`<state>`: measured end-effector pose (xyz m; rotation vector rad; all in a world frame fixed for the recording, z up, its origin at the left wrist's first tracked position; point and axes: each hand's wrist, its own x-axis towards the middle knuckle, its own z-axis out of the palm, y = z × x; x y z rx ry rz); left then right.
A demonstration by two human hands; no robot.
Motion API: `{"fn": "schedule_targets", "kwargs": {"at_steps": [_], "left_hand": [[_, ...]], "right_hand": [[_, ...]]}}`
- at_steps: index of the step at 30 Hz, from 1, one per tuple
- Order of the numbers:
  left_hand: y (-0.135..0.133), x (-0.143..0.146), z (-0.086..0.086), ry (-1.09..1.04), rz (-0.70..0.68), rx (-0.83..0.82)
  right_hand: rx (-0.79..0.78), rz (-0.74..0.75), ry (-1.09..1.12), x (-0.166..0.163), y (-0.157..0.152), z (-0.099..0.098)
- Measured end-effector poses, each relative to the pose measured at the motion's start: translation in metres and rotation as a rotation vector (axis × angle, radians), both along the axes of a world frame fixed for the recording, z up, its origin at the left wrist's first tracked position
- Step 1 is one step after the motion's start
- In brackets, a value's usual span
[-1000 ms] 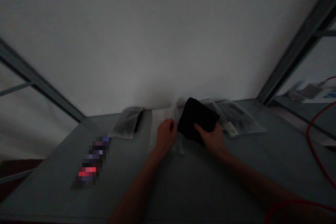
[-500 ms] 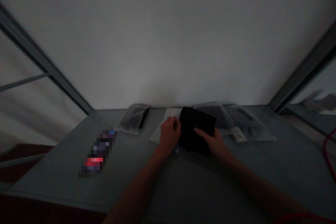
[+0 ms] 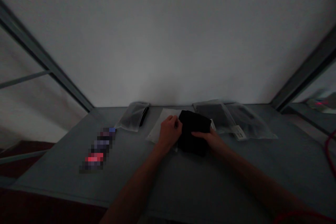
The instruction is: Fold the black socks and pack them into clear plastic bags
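Note:
A black folded item (image 3: 193, 122), seemingly fabric, is in front of me at the middle of the table. My right hand (image 3: 212, 140) grips its right side, thumb lying across the top and the other fingers hidden underneath. At its left edge my left hand (image 3: 170, 132) is closed with curled fingers; what they pinch is too dark to make out. Beneath the left hand and partly under the black item lies a whitish translucent plastic bag (image 3: 155, 127).
Filled translucent bags lie along the back wall: one (image 3: 132, 116) on the left, another (image 3: 211, 112) right of centre, a third (image 3: 252, 120) further right. A white label (image 3: 238, 132) shows between the right ones. A pixelated object (image 3: 99, 150) lies on the grey table (image 3: 60, 175).
The black item has shifted slightly left and down with my right hand. More of the whitish bag shows behind my left hand, which stays closed at the item's edge.

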<state>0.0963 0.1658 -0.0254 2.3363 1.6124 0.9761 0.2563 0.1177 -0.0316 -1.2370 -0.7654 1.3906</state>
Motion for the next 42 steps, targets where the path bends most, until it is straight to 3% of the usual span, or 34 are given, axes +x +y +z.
{"fn": "schedule_targets", "kwargs": {"at_steps": [6, 10, 16, 19, 24, 33, 38, 42], "left_hand": [[-0.003, -0.002, 0.007, 0.135, -0.085, -0.08], [-0.005, -0.002, 0.012, 0.178, 0.033, -0.138], [0.0, -0.009, 0.011, 0.148, 0.263, -0.186], [0.006, -0.016, 0.008, 0.122, 0.304, -0.196], [0.014, -0.024, 0.009, 0.062, 0.254, -0.176], [0.008, -0.023, 0.029, -0.154, 0.065, -0.245], [-0.002, -0.016, 0.033, -0.092, -0.022, -0.136], [0.001, -0.021, 0.031, 0.082, 0.016, -0.164]], "right_hand": [[-0.06, 0.071, 0.099, -0.001, 0.0, 0.005], [-0.074, 0.049, 0.069, 0.0, 0.002, -0.003], [-0.088, 0.122, 0.073, 0.0, 0.001, -0.009], [-0.062, 0.184, 0.058, -0.001, -0.001, -0.01], [-0.037, 0.287, 0.011, 0.002, -0.004, -0.01], [-0.019, 0.434, -0.108, 0.01, -0.009, -0.005], [0.003, 0.416, -0.104, 0.005, -0.011, -0.004], [-0.074, 0.386, -0.026, 0.002, -0.012, -0.002]]}}
